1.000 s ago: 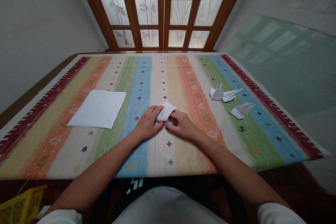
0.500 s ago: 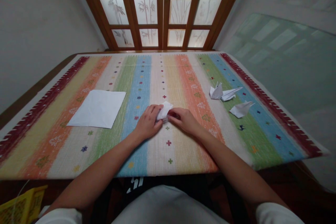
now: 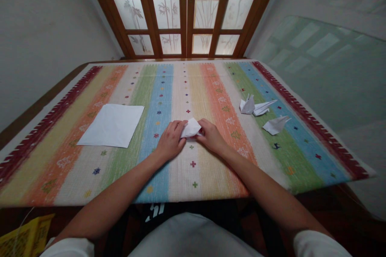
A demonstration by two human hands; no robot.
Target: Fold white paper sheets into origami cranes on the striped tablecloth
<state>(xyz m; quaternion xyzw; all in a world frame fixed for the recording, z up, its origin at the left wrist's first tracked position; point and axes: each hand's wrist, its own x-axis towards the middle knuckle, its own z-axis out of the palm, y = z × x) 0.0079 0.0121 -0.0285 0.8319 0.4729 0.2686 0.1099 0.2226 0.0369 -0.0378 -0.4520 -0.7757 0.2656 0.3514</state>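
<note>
A small, partly folded piece of white paper lies near the middle of the striped tablecloth. My left hand rests on its left side with the fingers curled over the paper's edge. My right hand pinches its right side, fingertips pressed on the fold. Both hands meet over the paper and cover its lower part.
A flat white sheet lies to the left. Two folded paper figures and a third folded paper figure sit at the right. A wooden window stands behind the table. A glass pane leans at the right. A yellow basket is below left.
My right hand has slid a little up and left along the paper, pressing the fold. The paper's raised flap now lies flatter. My left hand has barely moved.
</note>
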